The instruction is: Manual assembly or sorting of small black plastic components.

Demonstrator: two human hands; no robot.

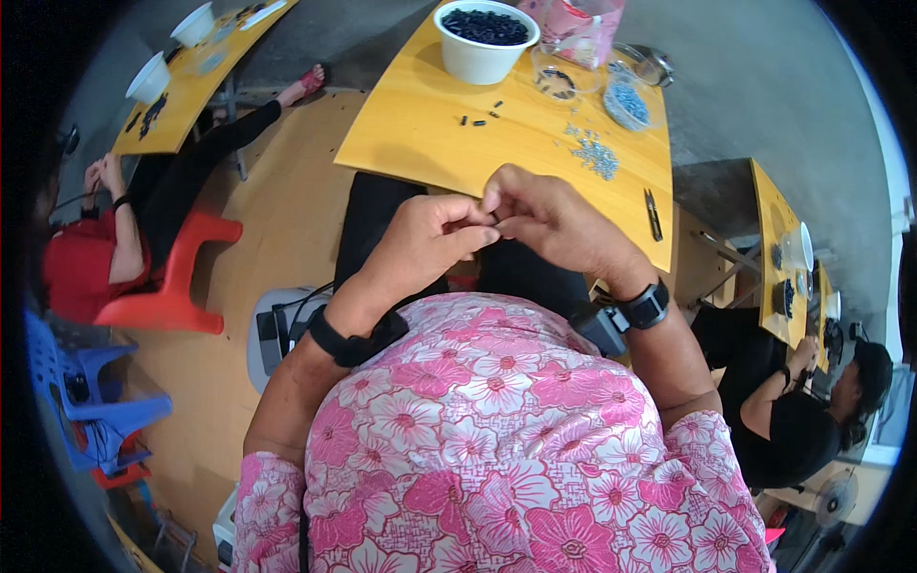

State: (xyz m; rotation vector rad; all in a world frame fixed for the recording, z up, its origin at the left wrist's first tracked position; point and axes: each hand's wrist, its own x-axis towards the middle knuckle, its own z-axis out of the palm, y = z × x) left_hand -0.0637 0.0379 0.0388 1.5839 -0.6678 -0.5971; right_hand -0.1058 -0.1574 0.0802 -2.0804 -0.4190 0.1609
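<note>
My left hand (425, 239) and my right hand (559, 222) meet in front of the table's near edge, both closed in a pinch. Between their fingertips shows a small black piece (496, 220), mostly covered, so which hand grips it more is unclear. On the yellow table (430, 124) beyond lie a few small black tube-shaped pieces (479, 122). A loose heap of tiny silvery pieces (597, 158) spreads to the right of them. Near the right edge rests a pair of black snips or tweezers (653, 215).
A white bowl (478, 65) full of black pieces stands at the far side, beside a pink bag (583, 29). Clear tubs (628, 103) hold small parts. Other people sit at tables left and right, near a red stool (177, 282) and a blue chair (95, 382).
</note>
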